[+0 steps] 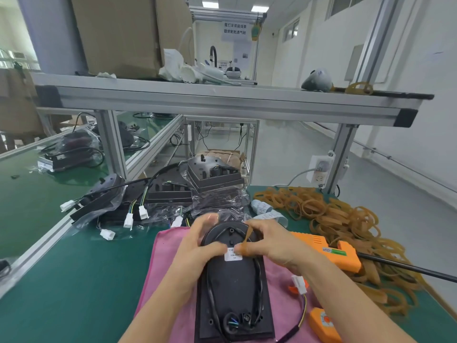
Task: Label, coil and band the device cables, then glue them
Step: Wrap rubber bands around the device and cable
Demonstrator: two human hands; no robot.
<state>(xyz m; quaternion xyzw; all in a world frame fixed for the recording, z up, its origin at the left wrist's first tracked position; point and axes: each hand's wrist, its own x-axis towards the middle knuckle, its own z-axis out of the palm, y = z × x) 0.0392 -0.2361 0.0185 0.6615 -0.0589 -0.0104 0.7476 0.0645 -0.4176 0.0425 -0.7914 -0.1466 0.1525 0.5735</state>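
A black device (233, 288) lies back-up on a pink cloth (160, 273) in front of me. Its black cable (258, 271) runs in a loop over the back and ends in a white connector (299, 284) at the right. A white label (233, 255) sits on the cable between my thumbs. My left hand (197, 240) grips the coiled cable at the device's round top. My right hand (268, 243) pinches a tan rubber band (247, 237) at the same spot.
An orange glue gun (329, 251) lies right of my hand, with a heap of rubber bands (346, 226) beyond it. Bagged black devices with white connectors (158, 194) pile up behind. A label roll (262, 207) and an orange tool (324, 323) lie nearby. An aluminium shelf (222, 100) spans overhead.
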